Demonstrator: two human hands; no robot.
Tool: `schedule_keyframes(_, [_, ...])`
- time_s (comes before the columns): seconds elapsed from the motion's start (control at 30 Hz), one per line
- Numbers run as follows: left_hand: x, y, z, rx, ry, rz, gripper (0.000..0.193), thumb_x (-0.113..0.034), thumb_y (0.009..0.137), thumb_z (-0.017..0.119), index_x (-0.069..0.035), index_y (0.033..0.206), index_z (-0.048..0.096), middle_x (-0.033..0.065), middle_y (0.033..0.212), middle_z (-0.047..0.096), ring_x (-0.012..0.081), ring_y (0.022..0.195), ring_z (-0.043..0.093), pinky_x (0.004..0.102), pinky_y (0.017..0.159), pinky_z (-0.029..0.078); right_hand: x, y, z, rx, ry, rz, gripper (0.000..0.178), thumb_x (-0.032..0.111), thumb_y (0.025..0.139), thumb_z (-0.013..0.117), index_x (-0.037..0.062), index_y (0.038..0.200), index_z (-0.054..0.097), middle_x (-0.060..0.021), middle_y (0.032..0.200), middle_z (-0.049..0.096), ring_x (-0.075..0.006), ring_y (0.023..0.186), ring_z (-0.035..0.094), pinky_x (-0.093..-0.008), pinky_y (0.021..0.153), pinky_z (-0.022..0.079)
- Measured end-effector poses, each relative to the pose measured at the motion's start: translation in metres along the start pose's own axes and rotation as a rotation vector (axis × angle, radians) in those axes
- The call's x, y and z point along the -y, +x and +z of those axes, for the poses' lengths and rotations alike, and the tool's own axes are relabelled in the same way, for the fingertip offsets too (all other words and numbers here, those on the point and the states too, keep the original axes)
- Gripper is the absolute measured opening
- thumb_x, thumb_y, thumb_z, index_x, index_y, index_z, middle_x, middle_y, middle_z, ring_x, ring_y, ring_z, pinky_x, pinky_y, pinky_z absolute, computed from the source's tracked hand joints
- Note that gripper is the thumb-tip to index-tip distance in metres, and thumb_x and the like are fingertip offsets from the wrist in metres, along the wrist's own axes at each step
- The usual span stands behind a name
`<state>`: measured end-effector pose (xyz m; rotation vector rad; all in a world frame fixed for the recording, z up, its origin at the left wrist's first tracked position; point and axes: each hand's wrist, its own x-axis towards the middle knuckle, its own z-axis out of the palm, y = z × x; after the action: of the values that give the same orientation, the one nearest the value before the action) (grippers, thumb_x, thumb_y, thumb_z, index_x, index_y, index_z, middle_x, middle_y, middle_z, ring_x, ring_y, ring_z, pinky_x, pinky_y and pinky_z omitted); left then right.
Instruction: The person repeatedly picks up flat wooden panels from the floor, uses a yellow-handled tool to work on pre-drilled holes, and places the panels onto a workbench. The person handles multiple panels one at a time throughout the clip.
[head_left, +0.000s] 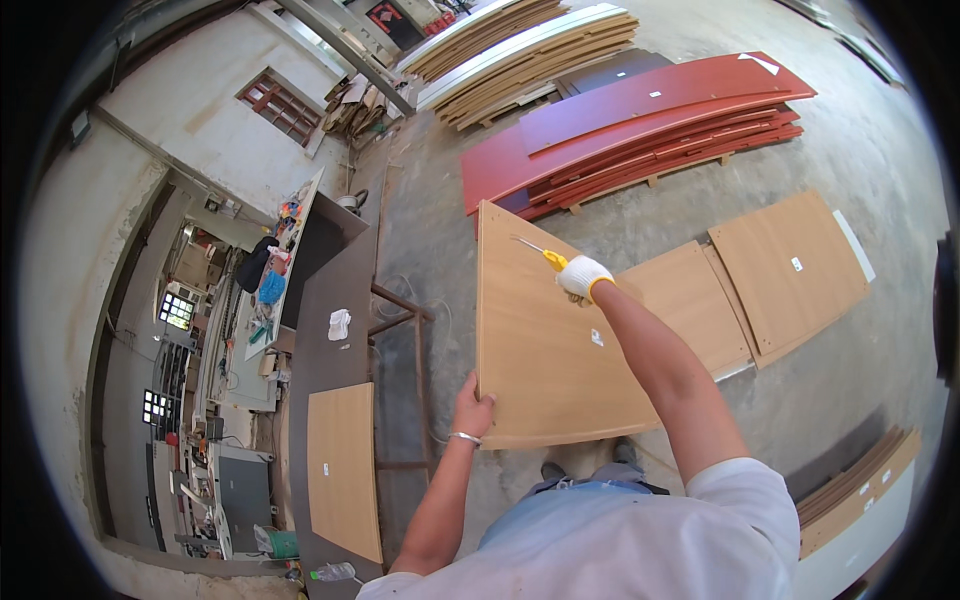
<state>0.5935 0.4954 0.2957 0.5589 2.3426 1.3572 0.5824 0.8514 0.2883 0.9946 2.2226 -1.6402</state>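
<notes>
A wood-coloured panel [540, 350] stands tilted in front of my body. My bare left hand [474, 408] is closed around its left edge, near the lower corner, thumb on the face. My right hand [584, 277], in a white knitted glove, grips a yellow-handled tool [554, 260] with a thin metal shaft. The shaft points up and left over the panel's upper part. Its tip looks slightly bent, and I cannot tell whether it touches the surface. A small white label [597, 338] is on the panel below my right hand.
More wood-coloured panels [790, 275] lie on the floor to the right. Beyond stands a stack of red panels [640, 125]. At left, a dark worktable [335, 280] on a metal frame holds a white cloth [339, 324] and a smaller panel [343, 470]. Panels [860, 490] lean at lower right.
</notes>
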Motion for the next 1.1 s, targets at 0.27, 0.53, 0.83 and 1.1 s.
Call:
schedule_keyframes(0.27, [0.037,0.036,-0.039,-0.03,-0.027,-0.052,0.048,0.006,0.078,0.06,0.003,0.126,0.058,0.0127,0.106,0.07,0.0198,0.093,0.067,0.0301,0.082,0.052,-0.093,-0.13,0.114,0.153,-0.49,-0.027,0.029,0.025,0.083,0.054,0.0048,0.089,0.074,-0.0166,0.087,0.073,-0.0301,0.081,0.072,-0.0402,0.072,0.055])
schedule_keyframes(0.53, [0.089,0.099,-0.111,0.004,0.334,-0.434,0.032,-0.007,0.073,0.066,0.012,0.1,0.065,0.0167,0.087,0.07,0.0261,0.071,0.067,0.0384,0.063,0.051,-0.121,-0.22,0.257,0.204,-0.494,-0.127,0.032,0.027,0.084,0.055,0.0035,0.093,0.074,-0.0204,0.096,0.071,-0.0345,0.088,0.07,-0.0436,0.076,0.055])
schedule_keyframes(0.83, [0.109,0.097,-0.109,-0.079,-0.178,-0.592,0.047,-0.024,0.085,0.06,0.011,0.115,0.058,0.0189,0.108,0.066,0.0292,0.094,0.067,0.0423,0.078,0.053,-0.082,-0.215,0.303,0.253,-0.488,-0.04,0.031,0.021,0.081,0.056,0.0028,0.099,0.073,-0.0191,0.095,0.072,-0.036,0.086,0.071,-0.0496,0.066,0.056])
schedule_keyframes(1.1, [0.125,0.114,-0.108,0.014,-0.145,-0.71,0.05,-0.044,0.086,0.055,-0.001,0.111,0.06,0.0132,0.1,0.067,0.0271,0.081,0.064,0.0403,0.071,0.049,-0.077,-0.198,0.305,0.148,-0.367,-0.001,0.03,0.025,0.083,0.055,0.0048,0.095,0.074,-0.0194,0.096,0.072,-0.0337,0.088,0.071,-0.0433,0.074,0.056])
